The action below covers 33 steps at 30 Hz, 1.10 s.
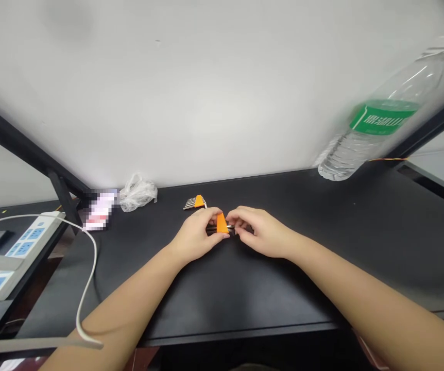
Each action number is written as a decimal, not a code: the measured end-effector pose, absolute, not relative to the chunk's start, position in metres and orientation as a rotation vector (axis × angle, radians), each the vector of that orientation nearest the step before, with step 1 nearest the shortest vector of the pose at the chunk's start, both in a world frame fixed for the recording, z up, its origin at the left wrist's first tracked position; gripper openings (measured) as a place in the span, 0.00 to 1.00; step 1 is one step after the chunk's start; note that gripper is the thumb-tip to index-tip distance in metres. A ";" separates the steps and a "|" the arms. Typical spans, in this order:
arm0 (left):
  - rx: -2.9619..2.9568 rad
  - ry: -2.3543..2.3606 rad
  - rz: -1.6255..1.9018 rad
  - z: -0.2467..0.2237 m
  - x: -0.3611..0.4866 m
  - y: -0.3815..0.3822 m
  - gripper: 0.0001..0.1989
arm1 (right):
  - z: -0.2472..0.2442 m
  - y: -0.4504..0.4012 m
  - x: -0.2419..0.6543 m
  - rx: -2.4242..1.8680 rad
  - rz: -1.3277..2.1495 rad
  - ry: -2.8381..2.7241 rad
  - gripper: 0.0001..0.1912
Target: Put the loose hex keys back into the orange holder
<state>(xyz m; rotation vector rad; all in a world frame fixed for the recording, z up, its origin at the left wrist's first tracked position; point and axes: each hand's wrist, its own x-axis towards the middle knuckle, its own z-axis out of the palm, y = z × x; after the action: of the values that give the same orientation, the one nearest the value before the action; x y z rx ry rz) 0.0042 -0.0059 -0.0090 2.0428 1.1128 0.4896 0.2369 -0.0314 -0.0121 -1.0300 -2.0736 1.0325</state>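
Note:
Over the middle of the black table, my left hand [197,234] is closed on an orange hex key holder [222,223], thumb below and fingers above. Dark shafts poke out of the holder toward my left palm. My right hand [258,229] is pinched close to the holder's right side, its fingertips on a thin silver hex key [230,226] that sticks out there. My fingers partly hide that key. Just behind my left hand lies a second orange holder [199,201] with several hex keys in a row, their long ends toward the left.
A crumpled clear plastic bag [139,192] lies at the back left, beside a blurred packet [100,210]. A large water bottle [376,118] stands at the back right against the white wall. Power strips [29,247] and a white cable [90,263] are on the left.

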 end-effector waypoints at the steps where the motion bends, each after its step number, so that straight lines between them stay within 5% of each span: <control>1: 2.044 1.100 0.480 -0.009 0.005 -0.006 0.20 | -0.013 -0.032 0.235 -1.028 1.104 -2.021 0.16; 8: 2.001 1.138 0.429 -0.009 0.004 -0.007 0.22 | -0.017 -0.023 0.253 -1.237 0.842 -2.194 0.05; 19: 2.033 1.186 0.366 -0.011 0.002 -0.003 0.23 | -0.017 -0.025 0.251 -1.506 0.374 -2.641 0.04; 33: 2.082 1.180 0.375 -0.011 0.004 -0.004 0.23 | -0.018 -0.030 0.248 -1.288 0.508 -2.413 0.09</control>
<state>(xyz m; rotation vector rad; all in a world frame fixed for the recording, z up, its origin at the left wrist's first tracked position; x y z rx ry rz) 0.0036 -0.0035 -0.0114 2.0817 1.1804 0.3745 0.2484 -0.0299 -0.0182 -1.2881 -2.4127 0.5083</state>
